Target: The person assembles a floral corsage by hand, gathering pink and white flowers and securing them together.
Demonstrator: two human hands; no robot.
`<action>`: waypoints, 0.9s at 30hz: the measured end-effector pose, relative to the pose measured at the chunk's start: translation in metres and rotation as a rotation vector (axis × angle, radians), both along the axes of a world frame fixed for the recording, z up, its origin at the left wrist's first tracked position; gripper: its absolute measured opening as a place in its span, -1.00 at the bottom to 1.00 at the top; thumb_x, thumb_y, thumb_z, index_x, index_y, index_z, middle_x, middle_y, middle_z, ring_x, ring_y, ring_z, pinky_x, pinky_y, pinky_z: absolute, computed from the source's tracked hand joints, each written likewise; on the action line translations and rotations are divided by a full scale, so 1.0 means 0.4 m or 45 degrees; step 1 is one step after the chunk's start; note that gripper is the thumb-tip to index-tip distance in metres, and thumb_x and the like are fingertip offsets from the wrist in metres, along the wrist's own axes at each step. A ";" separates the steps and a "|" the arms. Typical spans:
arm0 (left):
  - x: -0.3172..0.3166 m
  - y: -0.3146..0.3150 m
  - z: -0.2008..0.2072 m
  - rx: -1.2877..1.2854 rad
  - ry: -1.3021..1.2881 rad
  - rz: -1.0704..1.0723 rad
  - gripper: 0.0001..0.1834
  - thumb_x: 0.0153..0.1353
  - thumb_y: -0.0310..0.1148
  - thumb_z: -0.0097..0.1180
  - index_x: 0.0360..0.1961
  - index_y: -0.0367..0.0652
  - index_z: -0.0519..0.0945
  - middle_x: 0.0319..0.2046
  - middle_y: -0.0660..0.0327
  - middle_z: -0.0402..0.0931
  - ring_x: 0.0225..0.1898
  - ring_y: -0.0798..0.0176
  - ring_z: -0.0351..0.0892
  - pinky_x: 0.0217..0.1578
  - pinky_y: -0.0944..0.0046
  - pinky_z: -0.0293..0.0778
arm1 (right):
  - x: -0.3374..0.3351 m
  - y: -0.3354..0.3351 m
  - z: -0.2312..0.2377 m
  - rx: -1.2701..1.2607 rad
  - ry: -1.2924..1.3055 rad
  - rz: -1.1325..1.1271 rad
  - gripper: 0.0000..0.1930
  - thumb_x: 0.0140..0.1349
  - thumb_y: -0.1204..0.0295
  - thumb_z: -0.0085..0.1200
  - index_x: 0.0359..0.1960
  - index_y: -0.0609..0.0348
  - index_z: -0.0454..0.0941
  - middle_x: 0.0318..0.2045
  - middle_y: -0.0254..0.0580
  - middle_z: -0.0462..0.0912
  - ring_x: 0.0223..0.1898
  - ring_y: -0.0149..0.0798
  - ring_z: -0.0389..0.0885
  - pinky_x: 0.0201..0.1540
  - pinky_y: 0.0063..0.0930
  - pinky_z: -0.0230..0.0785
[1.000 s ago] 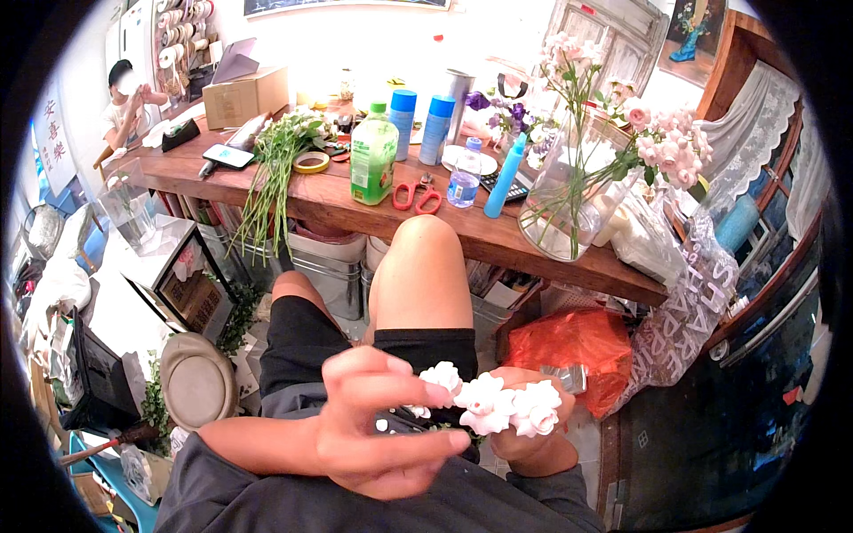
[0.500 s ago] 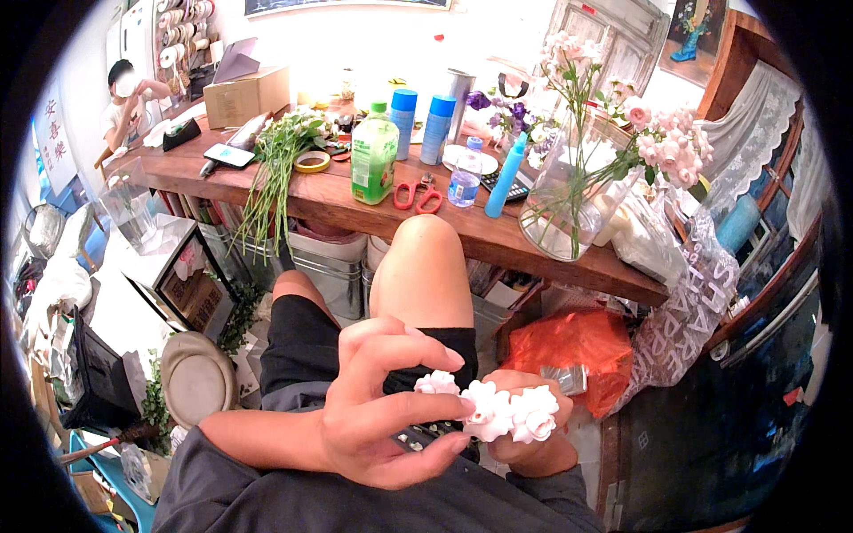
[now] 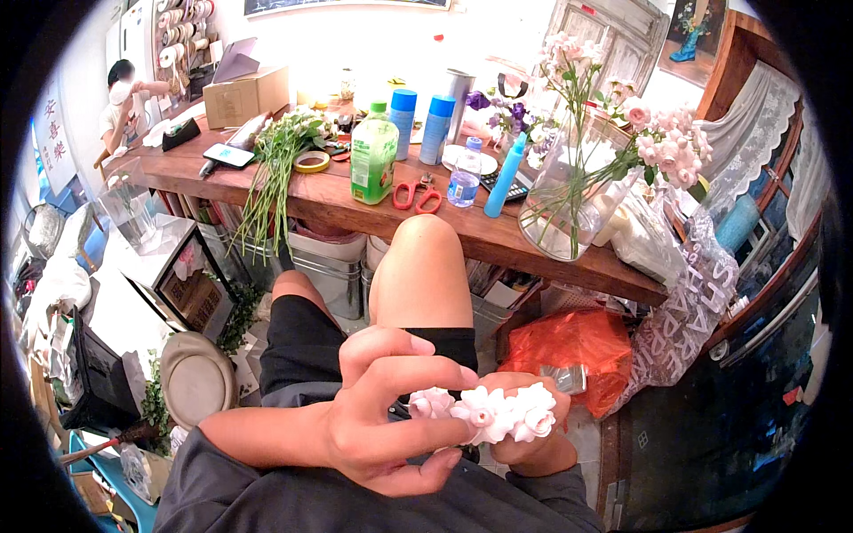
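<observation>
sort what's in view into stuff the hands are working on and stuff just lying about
In hand: white flowers, held by right hand and touched by left hand.

Lying about: green bottle, red scissors, tape roll, phone, glass vase, orange bag.

Brown cardboard box (image 3: 247,96) at table's far left; phone (image 3: 228,155) with lit screen near it; green bottle (image 3: 373,160), coloured label, mid-table.

A long wooden table (image 3: 355,200) carries a green bottle (image 3: 373,160) at center, red scissors (image 3: 416,194) at three o'clock of it, and a tape roll (image 3: 312,162) at nine.
</observation>
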State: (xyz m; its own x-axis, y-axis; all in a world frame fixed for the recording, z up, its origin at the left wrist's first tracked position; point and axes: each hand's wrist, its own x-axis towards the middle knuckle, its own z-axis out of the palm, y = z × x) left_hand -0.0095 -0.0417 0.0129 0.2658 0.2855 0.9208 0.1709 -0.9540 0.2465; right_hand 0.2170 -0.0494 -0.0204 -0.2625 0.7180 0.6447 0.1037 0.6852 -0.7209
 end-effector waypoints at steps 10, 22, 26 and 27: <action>0.016 -0.005 -0.013 0.196 0.005 0.121 -0.59 -0.26 -0.27 0.36 -0.24 0.05 0.82 0.01 0.23 0.66 -0.01 0.07 0.33 -0.01 0.08 0.29 | 0.008 0.010 -0.007 0.057 0.077 0.148 -0.74 -0.02 0.56 0.53 -0.39 0.34 0.63 -0.39 -0.05 0.72 -0.45 -0.23 0.75 -0.43 -0.39 0.56; 0.028 -0.004 -0.055 0.435 0.004 0.316 -0.57 -0.10 -0.11 0.29 -0.12 0.27 0.85 0.06 0.50 0.65 0.01 0.26 0.34 -0.03 0.17 0.28 | 0.003 0.030 0.003 0.206 0.133 0.238 -0.79 0.04 0.60 0.47 -0.42 0.36 0.60 -0.45 -0.03 0.69 -0.49 -0.17 0.73 -0.48 -0.38 0.51; 0.020 -0.006 -0.063 0.464 0.069 0.330 -0.62 -0.01 -0.13 0.27 -0.11 0.28 0.85 0.09 0.53 0.65 0.02 0.29 0.34 -0.02 0.18 0.28 | 0.003 0.022 0.017 0.121 0.087 0.201 -0.81 0.00 0.62 0.45 -0.46 0.36 0.61 -0.48 -0.04 0.69 -0.51 -0.18 0.71 -0.49 -0.36 0.50; 0.017 -0.005 -0.062 0.463 0.069 0.331 -0.62 -0.01 -0.13 0.27 -0.11 0.28 0.85 0.09 0.53 0.65 0.02 0.29 0.34 -0.02 0.18 0.28 | 0.001 0.022 0.015 0.121 0.087 0.201 -0.81 0.00 0.62 0.45 -0.46 0.36 0.61 -0.48 -0.04 0.69 -0.51 -0.18 0.71 -0.49 -0.36 0.50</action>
